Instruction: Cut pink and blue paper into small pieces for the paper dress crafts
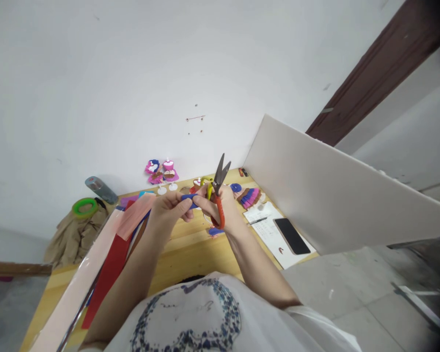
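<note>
Pinching a narrow blue strip (188, 197), fingers (205, 205) carry metal-bladed scissors (216, 185).

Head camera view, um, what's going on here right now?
A person's left hand and right hand pinch a small blue strip above the wooden table. The right hand also carries scissors, their blades parted and pointing away from the strip. Off to the right, a smartphone lies on white paper.

- My spot is a craft desk (196, 254); home or workshop, I can't tell.
- Scissors (218, 183) at my twelve o'clock.
- Coloured sheets (108, 274) at my ten.
- Little dress figures (169, 165) on stands at my eleven.
- Notes (273, 240), pen (258, 221), phone (292, 236) at my two.
</note>
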{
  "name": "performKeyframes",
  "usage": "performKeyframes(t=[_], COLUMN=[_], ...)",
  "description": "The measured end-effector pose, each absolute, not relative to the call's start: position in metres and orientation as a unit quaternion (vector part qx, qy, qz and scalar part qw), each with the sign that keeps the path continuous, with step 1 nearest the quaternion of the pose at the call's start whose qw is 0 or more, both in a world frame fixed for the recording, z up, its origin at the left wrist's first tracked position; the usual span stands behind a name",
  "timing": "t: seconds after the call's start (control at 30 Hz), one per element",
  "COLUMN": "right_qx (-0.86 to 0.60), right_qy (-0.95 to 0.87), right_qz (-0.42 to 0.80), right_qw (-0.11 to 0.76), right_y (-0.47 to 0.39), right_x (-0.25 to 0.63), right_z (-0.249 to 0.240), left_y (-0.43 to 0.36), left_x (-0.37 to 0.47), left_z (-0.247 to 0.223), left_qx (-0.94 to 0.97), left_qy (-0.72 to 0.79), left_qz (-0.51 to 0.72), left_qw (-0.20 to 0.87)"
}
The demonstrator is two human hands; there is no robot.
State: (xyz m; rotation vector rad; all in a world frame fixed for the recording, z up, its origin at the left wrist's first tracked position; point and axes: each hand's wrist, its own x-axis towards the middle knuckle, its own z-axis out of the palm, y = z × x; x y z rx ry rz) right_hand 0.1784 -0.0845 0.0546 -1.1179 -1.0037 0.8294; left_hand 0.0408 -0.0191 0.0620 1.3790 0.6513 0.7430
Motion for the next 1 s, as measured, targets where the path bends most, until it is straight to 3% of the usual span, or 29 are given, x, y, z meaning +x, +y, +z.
performKeyframes(t=[0.2,0.4,1.0], right_qx=[-0.434,-0.502,-0.516], right_qy=[-0.439,-0.422,-0.429], right_qz=[0.43,0.393,0.419], right_qw=[0.658,0.645,0.611], right_y=[-0.081,-0.077,-0.07], right_x=[0.182,0.18,0.177], right_z=[0.05,0.052,0.037], left_y=[-0.013,-0.007,-0.011], left_x=[0.043,0.04,0.034], left_z=[0.065,0.057,0.058], left_qx=[0.545,0.599,0.603], left_qy=[0.287,0.298,0.354], left_qz=[0.306,0.302,0.28], left_qw=[0.726,0.679,0.658])
